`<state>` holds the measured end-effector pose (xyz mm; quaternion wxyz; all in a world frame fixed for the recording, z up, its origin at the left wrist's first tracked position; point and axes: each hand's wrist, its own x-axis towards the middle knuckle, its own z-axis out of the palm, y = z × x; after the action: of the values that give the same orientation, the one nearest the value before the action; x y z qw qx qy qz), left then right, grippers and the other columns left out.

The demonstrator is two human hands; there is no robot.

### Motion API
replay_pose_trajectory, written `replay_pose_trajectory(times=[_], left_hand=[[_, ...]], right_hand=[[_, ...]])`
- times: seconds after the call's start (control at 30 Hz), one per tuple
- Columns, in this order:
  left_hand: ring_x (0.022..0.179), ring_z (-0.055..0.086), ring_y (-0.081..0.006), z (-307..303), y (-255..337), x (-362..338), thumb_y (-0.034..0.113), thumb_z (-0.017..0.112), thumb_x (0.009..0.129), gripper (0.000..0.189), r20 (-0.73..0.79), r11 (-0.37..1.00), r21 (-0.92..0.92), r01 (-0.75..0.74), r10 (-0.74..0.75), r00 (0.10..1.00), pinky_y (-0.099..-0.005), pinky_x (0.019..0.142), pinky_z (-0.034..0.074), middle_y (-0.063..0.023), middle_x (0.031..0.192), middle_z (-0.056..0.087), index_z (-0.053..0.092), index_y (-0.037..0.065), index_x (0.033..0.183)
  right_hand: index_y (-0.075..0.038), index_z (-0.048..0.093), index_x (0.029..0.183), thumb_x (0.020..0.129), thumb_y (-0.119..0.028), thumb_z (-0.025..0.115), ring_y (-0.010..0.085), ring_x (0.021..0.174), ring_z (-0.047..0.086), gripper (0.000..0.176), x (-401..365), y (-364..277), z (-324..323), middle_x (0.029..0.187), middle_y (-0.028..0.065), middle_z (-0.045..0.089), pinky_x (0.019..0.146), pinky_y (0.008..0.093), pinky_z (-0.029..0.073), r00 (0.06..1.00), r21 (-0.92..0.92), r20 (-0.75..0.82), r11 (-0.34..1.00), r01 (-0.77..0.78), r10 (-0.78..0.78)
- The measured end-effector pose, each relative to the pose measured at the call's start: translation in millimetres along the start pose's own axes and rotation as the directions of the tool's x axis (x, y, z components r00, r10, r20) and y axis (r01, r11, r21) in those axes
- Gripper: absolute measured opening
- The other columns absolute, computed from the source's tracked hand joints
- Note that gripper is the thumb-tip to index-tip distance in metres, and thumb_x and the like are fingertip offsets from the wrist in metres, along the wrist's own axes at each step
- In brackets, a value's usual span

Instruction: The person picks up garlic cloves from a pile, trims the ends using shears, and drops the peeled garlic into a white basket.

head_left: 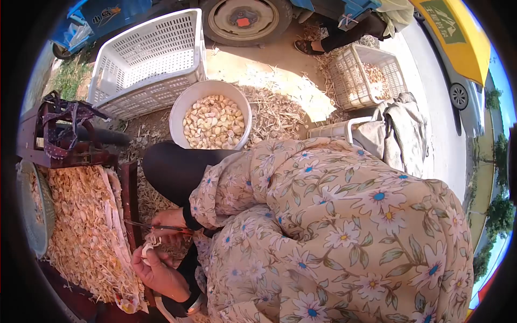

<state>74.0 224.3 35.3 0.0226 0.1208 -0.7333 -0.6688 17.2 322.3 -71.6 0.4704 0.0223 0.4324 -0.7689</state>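
Note:
My left hand is closed, with a pale garlic clove and a curl of loose skin pinched at its fingertips. Just above it in the view, my right hand is wrapped around dark scissors with an orange-red handle. The thin blades point left, over the edge of a work surface. On that surface lies a heap of garlic cloves and dry skins. Beside my knee stands a round white bucket holding many garlic cloves. The handle is partly hidden by my hand and sleeve.
A large white plastic crate stands behind the bucket. Another crate holds cloves, near a person's sandalled foot. A green basket and a dark red metal frame are at left. Skins litter the ground; a vehicle wheel is at the top.

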Motion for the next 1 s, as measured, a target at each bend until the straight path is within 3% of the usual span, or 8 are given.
replay_pose_trajectory(times=[0.27,0.47,0.57,0.67,0.8,0.87,0.97,1.0], left_hand=[[0.057,0.047,-0.0020,103,58,41,0.013,0.045,0.091,0.042,0.460,0.970,0.026,-0.240,0.202,0.865,-0.0141,0.046,0.037,-0.0158,0.118,0.051,0.033,0.002,0.130],[0.051,0.041,-0.0027,49,26,42,0.015,0.044,0.092,0.031,0.171,0.998,0.014,-0.069,0.066,0.983,-0.0149,0.049,0.035,-0.0087,0.094,0.057,0.045,0.000,0.118],[0.050,0.038,-0.0037,-13,18,23,0.016,0.044,0.091,0.029,-0.061,0.993,0.109,-0.045,0.052,0.997,-0.0174,0.056,0.034,-0.0064,0.082,0.056,0.047,-0.001,0.114],[0.057,0.041,-0.0054,-95,6,-13,0.015,0.042,0.091,0.027,-0.316,0.929,0.366,0.053,0.070,0.946,-0.0201,0.057,0.036,-0.0047,0.080,0.054,0.049,0.000,0.112],[0.064,0.049,-0.0110,-203,-36,-91,0.015,0.043,0.089,0.027,-0.609,0.631,0.570,0.526,-0.105,0.786,-0.0234,0.058,0.041,-0.0053,0.079,0.055,0.052,0.001,0.111],[0.070,0.056,-0.0160,-272,-88,-146,0.015,0.046,0.088,0.027,-0.465,0.491,0.629,0.602,-0.382,0.798,-0.0270,0.061,0.045,-0.0085,0.084,0.059,0.054,-0.002,0.106],[0.077,0.059,-0.0201,-273,-108,-172,0.015,0.050,0.086,0.025,-0.452,0.342,0.779,0.525,-0.274,0.849,-0.0303,0.066,0.048,-0.0122,0.090,0.060,0.056,-0.004,0.101],[0.078,0.059,-0.0203,-268,-106,-168,0.015,0.051,0.086,0.025,-0.483,0.443,0.724,0.528,-0.221,0.847,-0.0307,0.067,0.048,-0.0123,0.090,0.060,0.057,-0.004,0.101]], right_hand=[[-0.004,0.053,0.087,0.080,-0.038,0.060,0.0114,0.046,0.047,0.035,14,2,-13,0.064,0.0029,0.053,0.040,0.0214,0.037,0.992,0.055,0.094,0.995,-0.084,0.079],[-0.004,0.053,0.085,0.082,-0.038,0.058,0.0109,0.045,0.046,0.034,21,3,-23,0.065,0.0029,0.053,0.039,0.0211,0.036,1.000,0.092,0.014,0.996,0.002,-0.003],[-0.003,0.053,0.086,0.080,-0.041,0.059,0.0095,0.047,0.047,0.039,-3,-14,-8,0.065,0.0043,0.055,0.041,0.0242,0.037,0.979,-0.087,-0.179,0.993,0.080,-0.094],[-0.004,0.053,0.086,0.081,-0.036,0.059,0.0094,0.048,0.049,0.033,1,-14,-10,0.067,0.0043,0.056,0.040,0.0235,0.039,0.981,-0.087,-0.160,0.992,0.095,-0.108],[-0.006,0.053,0.088,0.081,-0.030,0.059,0.0081,0.047,0.047,0.026,-1,-20,-8,0.068,0.0035,0.056,0.041,0.0218,0.037,0.976,-0.037,-0.196,0.995,0.089,-0.095],[-0.007,0.053,0.089,0.081,-0.028,0.059,0.0076,0.048,0.047,0.024,-2,-21,-8,0.069,0.0035,0.056,0.042,0.0212,0.036,0.969,-0.037,-0.219,0.993,0.108,-0.114],[-0.007,0.052,0.092,0.081,-0.024,0.058,0.0071,0.050,0.047,0.021,-4,-23,-5,0.070,0.0036,0.057,0.044,0.0204,0.036,0.965,-0.020,-0.235,0.993,0.113,-0.115],[-0.007,0.051,0.092,0.081,-0.023,0.058,0.0070,0.050,0.047,0.021,-6,-22,-4,0.070,0.0038,0.057,0.044,0.0201,0.036,0.961,-0.020,-0.255,0.994,0.110,-0.111]])
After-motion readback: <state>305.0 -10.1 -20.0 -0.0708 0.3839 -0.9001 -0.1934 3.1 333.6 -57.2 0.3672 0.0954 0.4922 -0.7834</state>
